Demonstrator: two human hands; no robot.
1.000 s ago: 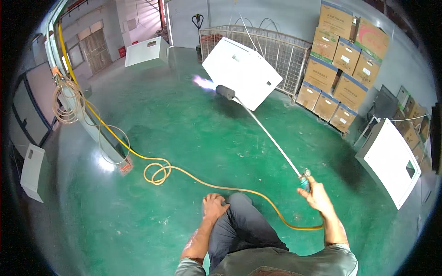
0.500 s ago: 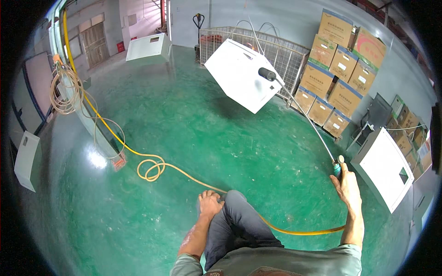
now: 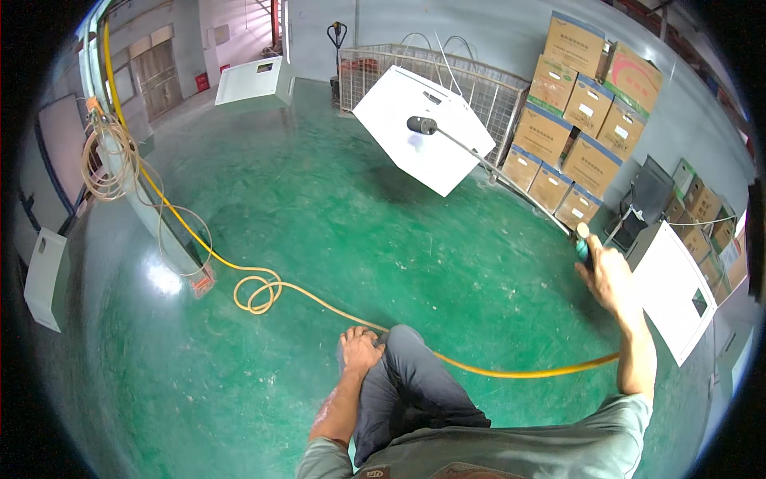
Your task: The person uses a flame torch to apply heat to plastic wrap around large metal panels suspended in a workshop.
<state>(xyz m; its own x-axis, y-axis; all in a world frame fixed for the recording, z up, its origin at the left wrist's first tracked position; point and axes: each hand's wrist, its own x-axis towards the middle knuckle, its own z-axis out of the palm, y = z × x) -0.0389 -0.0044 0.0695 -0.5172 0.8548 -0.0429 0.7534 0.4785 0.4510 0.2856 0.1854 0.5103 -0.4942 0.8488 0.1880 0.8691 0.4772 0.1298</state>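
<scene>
My right hand is closed around the teal handle of a long-wand gas torch. Its thin metal wand reaches up and to the left, ending in a black cylindrical nozzle. That nozzle overlaps the left-middle of a white sheet-metal cabinet panel, which hangs tilted from thin wires; I cannot tell the gap between them. A faint bluish patch shows on the panel just below the nozzle. My left hand lies on my knee with its fingers stretched out, holding nothing.
A yellow hose crosses the green floor and loops at left, near a post hung with coiled cable. More white panels hang at right, far left and back. Behind stand a wire cage and stacked cartons.
The torch nozzle has swept left across the white panel. My right hand has moved slightly up and outward, and the hose by my right arm has shifted up. My left hand stays on my knee.
</scene>
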